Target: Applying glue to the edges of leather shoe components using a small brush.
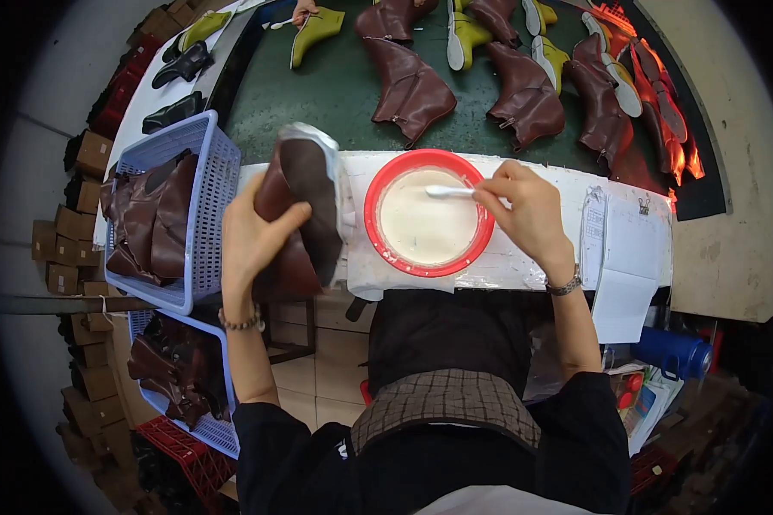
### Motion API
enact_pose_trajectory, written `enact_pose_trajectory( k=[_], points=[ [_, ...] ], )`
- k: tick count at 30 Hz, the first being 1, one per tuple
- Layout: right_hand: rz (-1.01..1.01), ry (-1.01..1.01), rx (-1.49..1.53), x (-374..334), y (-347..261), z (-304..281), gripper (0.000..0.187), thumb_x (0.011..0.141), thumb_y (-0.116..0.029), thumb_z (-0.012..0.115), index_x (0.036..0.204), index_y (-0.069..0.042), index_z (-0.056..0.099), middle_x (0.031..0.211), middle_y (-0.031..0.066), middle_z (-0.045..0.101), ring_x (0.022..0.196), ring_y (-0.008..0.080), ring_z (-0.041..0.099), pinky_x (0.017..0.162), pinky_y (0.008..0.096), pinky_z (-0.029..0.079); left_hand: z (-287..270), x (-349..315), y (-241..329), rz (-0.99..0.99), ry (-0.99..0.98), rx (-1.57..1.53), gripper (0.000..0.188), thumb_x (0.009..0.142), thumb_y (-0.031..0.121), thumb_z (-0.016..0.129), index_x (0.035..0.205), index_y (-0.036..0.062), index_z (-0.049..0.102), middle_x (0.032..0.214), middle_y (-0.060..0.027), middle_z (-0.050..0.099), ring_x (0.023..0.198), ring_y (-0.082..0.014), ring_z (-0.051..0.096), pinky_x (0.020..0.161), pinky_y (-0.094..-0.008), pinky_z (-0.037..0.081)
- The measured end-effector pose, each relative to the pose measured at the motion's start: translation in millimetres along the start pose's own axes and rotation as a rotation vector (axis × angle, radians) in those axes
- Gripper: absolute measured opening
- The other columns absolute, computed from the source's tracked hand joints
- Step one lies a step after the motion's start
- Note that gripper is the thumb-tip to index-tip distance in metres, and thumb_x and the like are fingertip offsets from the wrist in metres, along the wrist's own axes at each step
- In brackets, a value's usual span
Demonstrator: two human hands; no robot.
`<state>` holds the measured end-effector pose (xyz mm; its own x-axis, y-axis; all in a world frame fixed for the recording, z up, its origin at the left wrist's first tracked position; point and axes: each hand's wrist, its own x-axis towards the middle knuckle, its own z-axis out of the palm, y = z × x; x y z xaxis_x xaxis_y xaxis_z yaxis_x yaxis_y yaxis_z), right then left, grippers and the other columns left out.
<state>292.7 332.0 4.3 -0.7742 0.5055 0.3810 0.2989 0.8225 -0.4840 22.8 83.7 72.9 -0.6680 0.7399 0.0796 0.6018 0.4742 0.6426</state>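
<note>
My left hand (262,227) grips a dark brown leather boot (307,193), fingers round its side and thumb on its dark underside. White coating runs along that underside's edge. To the right stands a red-rimmed bowl (374,219) holding creamy white liquid (425,227), perhaps glue. Over it, my right hand (524,210) pinches a small white brush (451,192); its tip is at or just above the liquid, I cannot tell which. The brush's bristles are too small to make out.
Brown boots (412,86) and yellow-green boots (464,39) line the dark green conveyor belt (318,103), some glowing red at right. Another person's hand (305,9) is at the far side. Blue baskets (206,197) of boots stand left. Papers (623,249) and a blue flask (672,352) are right.
</note>
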Motion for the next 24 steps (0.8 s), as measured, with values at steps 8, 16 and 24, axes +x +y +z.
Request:
enact_pose_trajectory(
  k=[8,16,24],
  points=[
    [-0.05,-0.121,-0.287,-22,-2,11,0.012,0.079,-0.016,0.078,0.077,-0.006,0.071,0.086,0.0051,0.062,0.082,0.0246,0.065,0.068,0.0386,0.054,55,-32,-109,0.016,-0.066,0.162,0.144,0.053,0.036,0.1,0.165,0.008,0.013,0.154,-0.0247,0.042,0.139,-0.0438,0.044,0.113,-0.0482,0.037],
    [0.218,0.056,0.097,-31,-1,1,0.016,0.087,-0.02,0.078,0.098,-0.009,0.078,0.085,0.0065,0.067,0.072,0.0242,0.068,0.063,0.036,0.052,50,-51,-90,0.056,-0.07,0.246,0.121,0.06,0.003,0.081,0.164,0.0101,0.02,0.154,-0.0219,0.042,0.139,-0.0427,0.043,0.116,-0.0438,0.037],
    [0.222,0.181,0.337,-37,4,0,0.016,0.09,-0.006,0.076,0.105,-0.003,0.077,0.088,0.0069,0.067,0.068,0.0151,0.063,0.061,0.0271,0.049,41,-63,-42,0.252,0.146,0.014,0.107,0.061,-0.01,0.075,0.157,0.0027,0.032,0.149,-0.0226,0.045,0.137,-0.0408,0.048,0.116,-0.0426,0.042]
  ],
)
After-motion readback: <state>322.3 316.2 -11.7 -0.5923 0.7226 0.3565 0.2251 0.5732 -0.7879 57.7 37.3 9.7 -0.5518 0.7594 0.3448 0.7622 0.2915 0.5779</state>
